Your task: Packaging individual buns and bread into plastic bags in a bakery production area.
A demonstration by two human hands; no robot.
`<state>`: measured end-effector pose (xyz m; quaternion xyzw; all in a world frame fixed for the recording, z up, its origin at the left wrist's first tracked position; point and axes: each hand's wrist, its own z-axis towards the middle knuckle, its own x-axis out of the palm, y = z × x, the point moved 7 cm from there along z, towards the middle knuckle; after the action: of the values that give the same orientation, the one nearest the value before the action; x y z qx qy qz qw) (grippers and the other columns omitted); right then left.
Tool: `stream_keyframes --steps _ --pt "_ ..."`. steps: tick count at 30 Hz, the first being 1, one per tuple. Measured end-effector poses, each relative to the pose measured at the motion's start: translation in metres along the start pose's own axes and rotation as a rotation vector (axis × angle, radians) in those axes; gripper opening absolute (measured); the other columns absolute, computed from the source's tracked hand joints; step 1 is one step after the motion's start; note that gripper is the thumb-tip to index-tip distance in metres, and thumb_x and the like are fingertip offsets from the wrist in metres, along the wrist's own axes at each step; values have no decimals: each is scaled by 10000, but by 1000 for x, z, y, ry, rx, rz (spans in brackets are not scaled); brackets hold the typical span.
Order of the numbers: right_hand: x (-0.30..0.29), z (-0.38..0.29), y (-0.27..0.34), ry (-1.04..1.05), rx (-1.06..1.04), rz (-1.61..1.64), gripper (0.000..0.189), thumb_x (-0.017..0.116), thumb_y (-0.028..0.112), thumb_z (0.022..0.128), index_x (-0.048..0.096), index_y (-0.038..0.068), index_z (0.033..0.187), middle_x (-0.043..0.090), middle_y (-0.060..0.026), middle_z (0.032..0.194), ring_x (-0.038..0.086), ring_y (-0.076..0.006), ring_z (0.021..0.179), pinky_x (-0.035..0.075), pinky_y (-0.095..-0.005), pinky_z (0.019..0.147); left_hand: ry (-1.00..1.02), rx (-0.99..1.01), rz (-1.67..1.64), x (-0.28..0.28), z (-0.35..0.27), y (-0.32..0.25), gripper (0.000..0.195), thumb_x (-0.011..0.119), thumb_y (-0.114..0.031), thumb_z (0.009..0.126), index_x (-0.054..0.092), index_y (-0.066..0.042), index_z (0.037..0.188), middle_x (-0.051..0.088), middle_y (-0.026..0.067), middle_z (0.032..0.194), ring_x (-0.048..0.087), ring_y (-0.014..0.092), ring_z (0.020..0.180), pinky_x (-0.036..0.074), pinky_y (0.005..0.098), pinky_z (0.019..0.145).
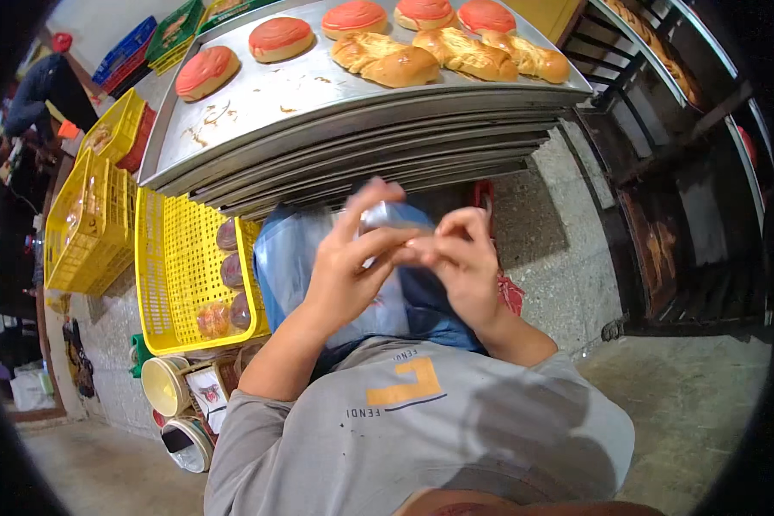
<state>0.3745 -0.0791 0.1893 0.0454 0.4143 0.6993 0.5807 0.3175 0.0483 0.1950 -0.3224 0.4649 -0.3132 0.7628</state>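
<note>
My left hand (354, 264) and my right hand (467, 264) meet above my lap, their fingertips close together and blurred. Whether a thin clear plastic piece is pinched between them, I cannot tell. Under the hands, clear plastic (387, 309) lies over my blue-clad lap. Beyond them a metal baking tray (283, 109) rests on a stack of trays. It bears several round buns with red topping (280, 39) and braided glazed breads (387, 61). At the left, a yellow plastic crate (180, 258) holds dark round wrapped buns (233, 271) and one orange-toned wrapped bun (214, 319).
More yellow crates (93, 226) stand farther left, with blue and green crates behind. White buckets (166, 387) sit below the near crate. A dark rack (657, 148) with bread rises at the right. A person's legs (51, 97) show at the upper left.
</note>
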Motion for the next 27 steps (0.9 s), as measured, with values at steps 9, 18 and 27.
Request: stream_keyframes --steps 9,18,27 --pt "27 -32 -19 125 219 -3 208 725 167 653 589 50 760 593 -41 642 513 -159 508 374 -276 503 -197 -438 -642 41 -67 85 46 572 15 746 552 34 709 222 144 1386 523 139 957 473 267 725" --pt "-10 -37 -106 -75 498 37 130 625 129 761 600 29 840 574 -66 735 542 -137 598 443 -256 546 -114 -251 -431 34 -55 78 154 477 -33 829 462 6 681 196 179 1402 519 101 945 431 198 640" --pt "-29 -312 -529 222 1203 -578 627 595 446 745 458 32 1196 556 -189 1088 544 -321 988 438 -394 809 -102 -270 -506 42 -48 94 164 440 -97 858 458 -18 716 231 216 1379 256 245 1264 245 299 965"
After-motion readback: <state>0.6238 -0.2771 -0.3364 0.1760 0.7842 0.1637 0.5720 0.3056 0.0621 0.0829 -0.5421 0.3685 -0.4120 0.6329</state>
